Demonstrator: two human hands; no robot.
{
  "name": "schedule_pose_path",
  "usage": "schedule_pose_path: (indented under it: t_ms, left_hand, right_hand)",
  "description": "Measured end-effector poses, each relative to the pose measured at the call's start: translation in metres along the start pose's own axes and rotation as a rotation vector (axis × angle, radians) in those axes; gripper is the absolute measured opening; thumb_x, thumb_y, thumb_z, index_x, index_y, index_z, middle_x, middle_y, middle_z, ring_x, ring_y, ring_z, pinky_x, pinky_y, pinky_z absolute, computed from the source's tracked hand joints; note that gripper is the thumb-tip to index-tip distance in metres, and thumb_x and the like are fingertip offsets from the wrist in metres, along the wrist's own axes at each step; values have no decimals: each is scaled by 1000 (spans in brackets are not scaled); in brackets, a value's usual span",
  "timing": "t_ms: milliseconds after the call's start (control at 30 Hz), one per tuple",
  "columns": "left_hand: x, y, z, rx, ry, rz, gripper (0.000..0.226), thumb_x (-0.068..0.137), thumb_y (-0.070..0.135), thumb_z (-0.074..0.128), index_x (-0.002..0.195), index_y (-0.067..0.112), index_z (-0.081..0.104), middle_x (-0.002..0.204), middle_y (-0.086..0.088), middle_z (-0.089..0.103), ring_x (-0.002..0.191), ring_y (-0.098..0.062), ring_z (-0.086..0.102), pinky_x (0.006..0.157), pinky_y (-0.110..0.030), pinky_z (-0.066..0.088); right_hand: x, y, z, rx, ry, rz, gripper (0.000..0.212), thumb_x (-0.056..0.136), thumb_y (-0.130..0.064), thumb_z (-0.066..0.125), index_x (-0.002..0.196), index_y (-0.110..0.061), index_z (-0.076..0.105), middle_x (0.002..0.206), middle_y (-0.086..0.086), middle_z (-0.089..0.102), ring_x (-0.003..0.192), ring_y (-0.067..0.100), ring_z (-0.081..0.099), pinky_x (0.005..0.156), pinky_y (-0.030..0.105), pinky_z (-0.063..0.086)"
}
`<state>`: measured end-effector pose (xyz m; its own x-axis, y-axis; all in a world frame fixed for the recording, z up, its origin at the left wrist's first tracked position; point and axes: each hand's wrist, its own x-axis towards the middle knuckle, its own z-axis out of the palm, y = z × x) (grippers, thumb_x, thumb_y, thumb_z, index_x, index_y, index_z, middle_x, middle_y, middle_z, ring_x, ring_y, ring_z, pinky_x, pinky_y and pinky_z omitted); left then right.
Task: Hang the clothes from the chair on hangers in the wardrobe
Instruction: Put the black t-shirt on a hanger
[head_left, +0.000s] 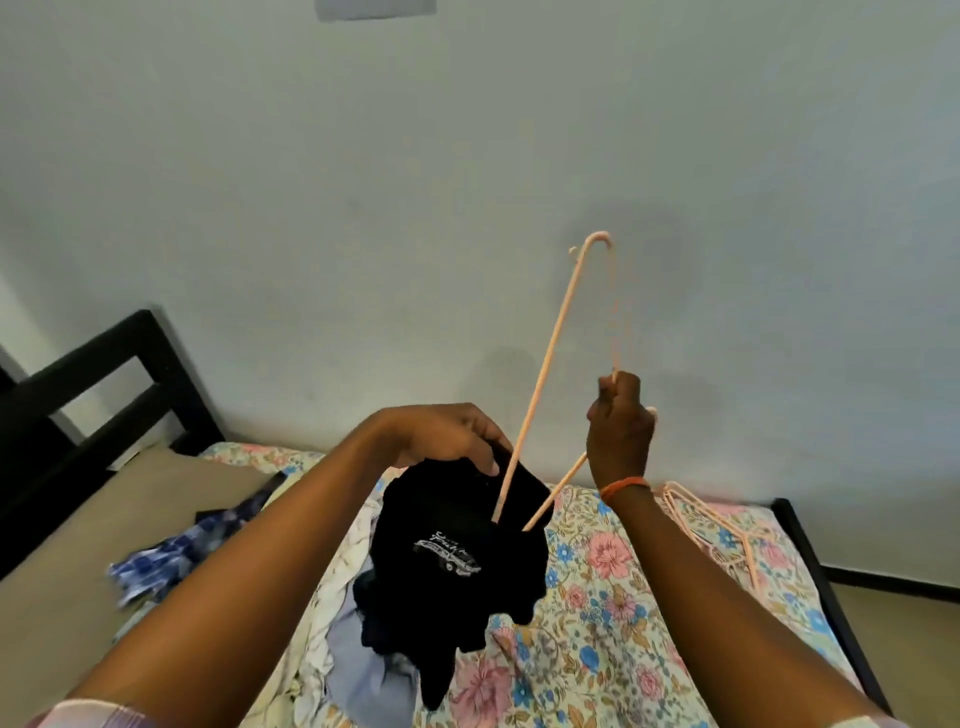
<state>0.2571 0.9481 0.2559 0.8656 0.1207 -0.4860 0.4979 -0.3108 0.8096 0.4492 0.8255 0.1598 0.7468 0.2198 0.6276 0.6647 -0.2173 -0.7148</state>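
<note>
Head view, catalogued from the hands outward:

1. Left hand (451, 435): fingers curled over the top edge of a black T-shirt (457, 561), gripping it and holding it up above the bed.
2. Right hand (619, 427): closed around a pink plastic hanger (545, 371) near its hook; orange thread band (623, 487) on the wrist.
3. Hanger: raised and tilted, one end high against the wall, the other end pushed into the shirt's opening.
4. T-shirt: hangs bunched, white car print facing the camera.
5. Spare pink hangers (717, 530): lying on the floral bedsheet (597, 649), right of the right wrist.
6. Pile of clothes (337, 623): white and pale blue, beneath the shirt.
7. Blue patterned garment (166, 561): left on the bed.
8. Dark bed frame (104, 384): against the pale wall.
</note>
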Motion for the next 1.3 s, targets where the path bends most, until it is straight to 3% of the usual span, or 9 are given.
schedule_pose_path:
  t_ms: [100,367,567,633,833,900,1067,1200,1300]
  left_hand:
    - [-6,11,-14,-234,129,4,35,91,-7,44,118,-1,65,100,-15,64,77,-19,61,67,-24,49]
    - [-17,2,-47,-508,213,-76,37,97,-9,34,116,13,57,93,-12,59,79,-24,54,71,-38,45]
    - [-5,16,-27,-327,195,42,28,93,-8,56,117,5,65,93,-14,63,82,-21,64,84,-32,55]
    - [-7,26,-22,-228,189,53,24,96,-5,55,114,4,67,101,-15,63,88,-21,64,90,-33,54]
    - [-28,44,-24,-427,57,162,30,98,7,43,119,5,65,95,-14,58,84,-24,59,74,-30,52]
    - [-30,44,-26,-268,166,262,24,100,11,53,118,2,66,92,-7,63,84,-17,62,75,-25,53]
    - [-36,45,-28,25,381,360,23,88,4,70,110,10,72,102,-12,70,89,-15,67,85,-23,55]
    - [-46,50,-42,164,449,284,57,73,-4,80,123,19,62,100,-15,67,87,-24,67,84,-32,58]
    - [-53,47,-56,7,325,166,62,78,-17,66,130,15,54,110,-27,63,86,-31,65,86,-44,55]
  right_hand:
    - [-17,-13,0,-27,-89,-174,45,99,-42,35,99,-4,60,61,7,63,52,31,63,50,27,42]
    - [-19,-21,-14,-238,-226,-528,41,104,-57,24,104,-21,45,53,-1,57,39,19,56,35,33,47]
    - [-6,-49,-23,-16,-209,-254,38,91,-49,50,98,-12,51,65,3,68,50,18,66,46,37,56]
    - [3,-49,-25,-120,-159,-332,34,89,-43,58,99,-10,52,65,5,68,51,20,67,46,35,57]
    - [13,-35,-30,-403,-84,-445,37,97,-47,48,94,-10,53,49,2,56,36,23,55,36,29,47]
    - [6,-38,-29,-395,-115,-428,43,98,-52,42,93,-11,53,49,1,54,36,22,54,36,31,47]
    - [-10,-55,-31,252,-532,41,16,100,-32,55,105,-17,54,80,-1,73,57,14,68,50,39,58]
    - [-16,-51,-38,80,-549,-118,6,102,-28,52,105,-23,54,81,-1,72,56,14,66,48,41,58]
    - [-9,-43,-45,-94,-421,-303,35,100,-44,40,98,-13,56,69,0,67,51,19,64,47,41,56]
